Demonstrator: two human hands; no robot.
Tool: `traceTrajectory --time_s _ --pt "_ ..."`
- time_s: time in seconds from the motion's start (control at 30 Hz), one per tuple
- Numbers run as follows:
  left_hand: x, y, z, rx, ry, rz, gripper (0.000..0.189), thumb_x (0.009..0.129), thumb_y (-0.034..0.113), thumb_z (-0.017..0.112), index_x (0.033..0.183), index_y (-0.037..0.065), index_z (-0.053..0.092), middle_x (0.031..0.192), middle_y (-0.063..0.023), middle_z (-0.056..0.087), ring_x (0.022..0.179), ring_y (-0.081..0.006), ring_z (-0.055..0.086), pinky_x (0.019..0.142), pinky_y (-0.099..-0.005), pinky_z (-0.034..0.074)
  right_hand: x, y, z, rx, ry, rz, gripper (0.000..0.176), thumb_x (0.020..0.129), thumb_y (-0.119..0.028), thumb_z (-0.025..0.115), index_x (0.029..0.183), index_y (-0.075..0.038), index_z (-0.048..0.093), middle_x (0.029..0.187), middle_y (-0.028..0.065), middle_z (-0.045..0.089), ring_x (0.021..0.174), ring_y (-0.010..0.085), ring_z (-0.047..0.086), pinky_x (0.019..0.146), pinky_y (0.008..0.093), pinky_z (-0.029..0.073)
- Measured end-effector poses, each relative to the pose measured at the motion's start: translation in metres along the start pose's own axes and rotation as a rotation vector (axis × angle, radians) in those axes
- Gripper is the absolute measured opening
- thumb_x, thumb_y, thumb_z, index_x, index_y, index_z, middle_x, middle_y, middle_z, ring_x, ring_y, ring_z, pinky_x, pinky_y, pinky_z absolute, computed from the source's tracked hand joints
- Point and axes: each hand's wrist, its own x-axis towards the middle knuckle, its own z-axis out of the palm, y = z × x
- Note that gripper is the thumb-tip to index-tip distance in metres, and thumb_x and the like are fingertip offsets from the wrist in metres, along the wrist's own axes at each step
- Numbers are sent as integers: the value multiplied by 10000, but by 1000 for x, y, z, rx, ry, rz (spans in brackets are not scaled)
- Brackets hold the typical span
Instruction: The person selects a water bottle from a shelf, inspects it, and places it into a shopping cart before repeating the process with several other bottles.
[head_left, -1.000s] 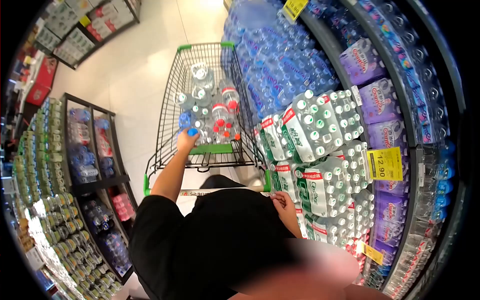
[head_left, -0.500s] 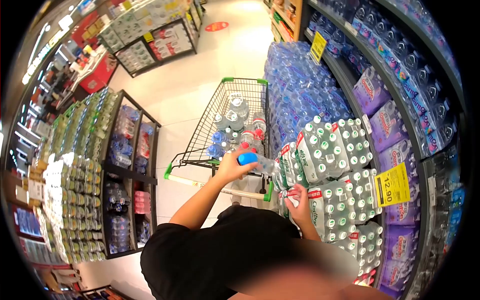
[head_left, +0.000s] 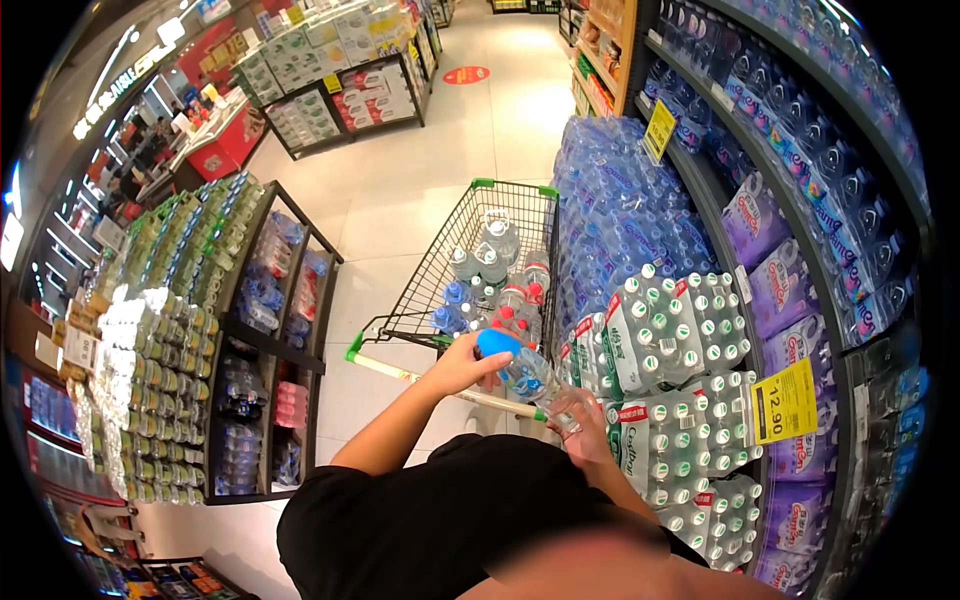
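Note:
A large clear water bottle [head_left: 534, 383] with a blue cap lies slanted across the front of my body. Around its cap end, my left hand [head_left: 460, 365] is closed. My right hand [head_left: 590, 436] grips the bottle's base, with fingers curled about the clear plastic. Just beyond the bottle stands a shopping cart [head_left: 412, 300] with green corners. Inside the cart are several bottles: clear jugs [head_left: 492, 262], blue-capped bottles [head_left: 450, 310] and red-capped bottles [head_left: 512, 303]. The cart's pale handle [head_left: 400, 372] passes beneath my left forearm.
To the right, shrink-wrapped water packs [head_left: 680, 320] with white caps are piled by a stack of blue bottle packs [head_left: 610, 215]. Shelving [head_left: 700, 190] with yellow price tags [head_left: 785, 400] runs along that side. A display rack [head_left: 265, 350] stands left; pale floor [head_left: 480, 130] extends ahead.
My right hand has come up from beside the water packs and taken hold of the bottle's base. The bottle has tilted down toward the right. The whole view has shifted slightly.

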Motion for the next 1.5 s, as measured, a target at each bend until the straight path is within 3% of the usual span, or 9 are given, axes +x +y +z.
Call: traceTrajectory --time_s 0.13,0.27,0.7,0.87,1.0,1.1,1.3,1.43,1.5 --pt "7 -25 -18 -23 80 177 433 874 338 641 1175 34 570 1051 -145 622 1023 -234 606 930 -383 468 9 7 19 -88 -26 -219 559 799 -184 754 1223 -40 420 1096 125 579 999 257 611 821 429 525" --pt "4 -13 -9 -756 150 298 244 872 180 606 1043 17 543 1065 -194 639 1062 -316 615 960 -452 474 21 21 28 -425 -159 -345 591 764 -112 787 1203 -32 400 1057 130 614 955 238 642 878 388 495" --pt "-7 8 -90 -833 67 413 216 764 188 645 872 47 522 833 -113 597 884 -276 617 869 -434 501 43 6 129 -844 -446 -321 753 743 -45 776 1364 28 356 965 142 681 952 203 651 887 326 484" --pt "-11 8 -119 -836 45 461 235 749 191 674 874 54 529 826 -115 602 892 -286 629 868 -425 498 63 20 146 -631 -443 -112 719 726 -149 781 1310 60 418 885 130 683 869 185 654 795 300 508" --pt "-20 9 -139 -831 -19 559 200 766 192 653 844 87 502 775 -70 569 837 -241 600 868 -414 493 72 33 160 -278 -528 303 719 673 -261 765 1271 -28 442 900 160 634 680 205 618 503 239 471" --pt "-22 15 -153 -841 -159 644 178 794 184 629 805 108 470 724 -40 543 764 -208 581 835 -400 493 75 56 161 175 -654 579 734 737 -298 780 1314 -29 415 970 196 620 693 197 635 532 247 488" --pt "-23 11 -172 -867 -229 636 190 819 190 627 811 94 463 700 -47 548 731 -198 593 810 -399 507 81 80 175 134 -698 519 821 730 -389 794 1342 -22 387 1051 207 599 782 222 637 531 240 485" --pt "-21 -5 -173 -873 9 501 238 830 273 614 866 80 480 758 -93 563 768 -237 603 803 -408 517 75 86 181 132 -602 410 801 731 -324 804 1332 2 385 1055 201 600 788 230 636 546 252 482" --pt "-23 -22 -166 -932 72 327 364 847 399 594 1008 81 518 932 -111 597 957 -294 614 853 -445 507 71 90 184 89 -500 346 775 732 -249 800 1332 1 379 1042 198 604 788 223 637 562 251 487"
